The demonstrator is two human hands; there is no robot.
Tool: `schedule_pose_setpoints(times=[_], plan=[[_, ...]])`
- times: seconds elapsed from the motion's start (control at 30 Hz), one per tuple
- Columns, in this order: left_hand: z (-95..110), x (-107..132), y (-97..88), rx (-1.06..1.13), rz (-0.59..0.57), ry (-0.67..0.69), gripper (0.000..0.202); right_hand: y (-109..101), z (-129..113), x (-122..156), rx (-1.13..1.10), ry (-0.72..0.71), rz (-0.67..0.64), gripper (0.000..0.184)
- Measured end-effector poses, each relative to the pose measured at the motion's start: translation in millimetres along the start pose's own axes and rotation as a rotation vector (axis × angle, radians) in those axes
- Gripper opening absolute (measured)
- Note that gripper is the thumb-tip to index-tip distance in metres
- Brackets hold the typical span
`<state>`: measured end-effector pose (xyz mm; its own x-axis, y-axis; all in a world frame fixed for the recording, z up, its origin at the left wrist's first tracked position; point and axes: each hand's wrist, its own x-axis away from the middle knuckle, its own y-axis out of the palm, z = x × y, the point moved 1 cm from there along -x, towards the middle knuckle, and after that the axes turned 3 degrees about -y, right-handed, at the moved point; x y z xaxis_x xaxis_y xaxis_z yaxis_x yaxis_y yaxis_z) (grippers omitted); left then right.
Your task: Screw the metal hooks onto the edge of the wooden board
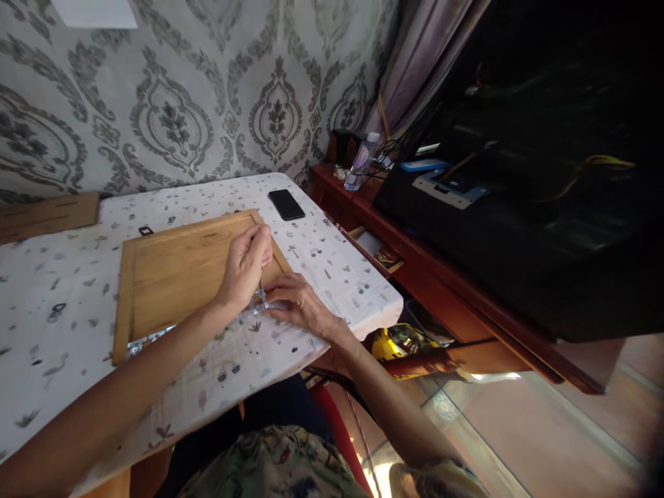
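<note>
A wooden cabinet door (pixel 181 270) with a raised frame lies flat on the table. Over its right near corner, my left hand (pixel 246 263) is closed in a fist around what looks like a screwdriver (pixel 261 284); only a thin shaft shows below the fist, pointing down. Just beneath it, a shiny metal hinge (pixel 258 302) sits at the door's near edge. My right hand (pixel 298 304) rests on the table at that corner, thumb and fingers pinching the hinge. Along the near left edge of the door lies another metal piece (pixel 150 339), partly hidden by my left forearm.
A patterned white cloth covers the table (pixel 332 277). On it lie a black phone (pixel 286 205), a small dark item (pixel 146 230) and a cardboard piece (pixel 49 216). At right stands a red-brown cabinet (pixel 415 266) with a bottle (pixel 362 162), an open drawer (pixel 381 250) and a large black screen (pixel 539 173).
</note>
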<state>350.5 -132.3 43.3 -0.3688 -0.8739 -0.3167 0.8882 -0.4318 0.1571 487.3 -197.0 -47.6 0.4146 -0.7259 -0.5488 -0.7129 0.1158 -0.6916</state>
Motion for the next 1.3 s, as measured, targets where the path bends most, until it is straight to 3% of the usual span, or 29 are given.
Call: schedule_pose_setpoints(times=[0.33,0.77,0.97,1.3], plan=[[6,2,-4.9,-0.122,-0.032,0.063,0.043,-1,-2,-1,-0.013,0.000,0.007,0.022],[5,-3,-9.7,-0.073,-0.161,-0.007,0.046,0,0,1,-0.014,0.023,-0.007,0.021],[9,4,-7.6,-0.132,-0.123,0.060,0.035,0,0,1,-0.010,0.027,-0.003,0.022],[6,-4,-6.6,-0.017,-0.161,-0.087,0.031,-1,-2,1,-0.014,0.038,-0.017,0.024]])
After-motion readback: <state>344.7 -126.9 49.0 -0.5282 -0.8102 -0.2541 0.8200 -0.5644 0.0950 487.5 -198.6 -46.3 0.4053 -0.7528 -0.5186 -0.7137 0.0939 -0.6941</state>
